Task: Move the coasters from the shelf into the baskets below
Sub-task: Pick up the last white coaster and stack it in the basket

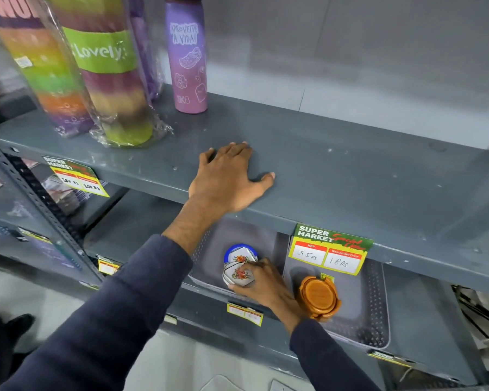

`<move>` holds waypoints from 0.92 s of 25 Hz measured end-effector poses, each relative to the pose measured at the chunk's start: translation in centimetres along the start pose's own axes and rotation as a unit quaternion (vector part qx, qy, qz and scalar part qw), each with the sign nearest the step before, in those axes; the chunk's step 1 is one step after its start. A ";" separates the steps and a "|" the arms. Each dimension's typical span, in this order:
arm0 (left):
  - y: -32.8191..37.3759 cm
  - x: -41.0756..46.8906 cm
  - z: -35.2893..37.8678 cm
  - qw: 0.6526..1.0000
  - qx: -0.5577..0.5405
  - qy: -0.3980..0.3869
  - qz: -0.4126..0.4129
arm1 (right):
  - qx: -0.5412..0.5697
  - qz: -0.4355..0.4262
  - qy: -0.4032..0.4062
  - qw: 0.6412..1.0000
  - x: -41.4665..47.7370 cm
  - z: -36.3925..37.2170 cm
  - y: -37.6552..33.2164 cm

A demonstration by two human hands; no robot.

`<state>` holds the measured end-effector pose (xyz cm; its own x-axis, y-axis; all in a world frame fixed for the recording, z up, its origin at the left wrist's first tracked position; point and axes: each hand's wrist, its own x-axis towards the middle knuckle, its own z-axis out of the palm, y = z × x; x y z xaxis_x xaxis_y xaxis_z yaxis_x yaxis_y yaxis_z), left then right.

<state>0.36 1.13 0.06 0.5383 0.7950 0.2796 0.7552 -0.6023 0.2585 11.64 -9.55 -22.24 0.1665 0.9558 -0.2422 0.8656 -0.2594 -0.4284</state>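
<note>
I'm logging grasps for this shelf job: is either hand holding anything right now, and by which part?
The right hand grips a white floral coaster by its right edge, inside the left basket. The left hand lies flat on the shelf, holding nothing.

Hands: two are seen, the left hand [226, 179] and the right hand [261, 283]
Grey baskets: two, the left basket [209, 241] and the right basket [376, 314]
White floral coasters [239, 268]: two are counted
Blue round coaster [239, 247]: one
Orange coaster set [319, 297]: one
Purple bottle [187, 57]: one
Wrapped rainbow-striped bottles [108, 71]: two
Green price tags [331, 248]: two
Small yellow shelf labels [244, 313]: at least three can be counted
</note>
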 end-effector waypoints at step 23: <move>-0.1 0.1 0.5 1.000 0.004 0.008 -0.005 | -0.125 -0.058 -0.051 0.989 6.2 1.6 2.6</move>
<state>0.55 1.33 -0.36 0.5252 0.7993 0.2921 0.7629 -0.5943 0.2544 14.16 -4.55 -26.28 0.0224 0.9546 -0.2970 0.9679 -0.0951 -0.2328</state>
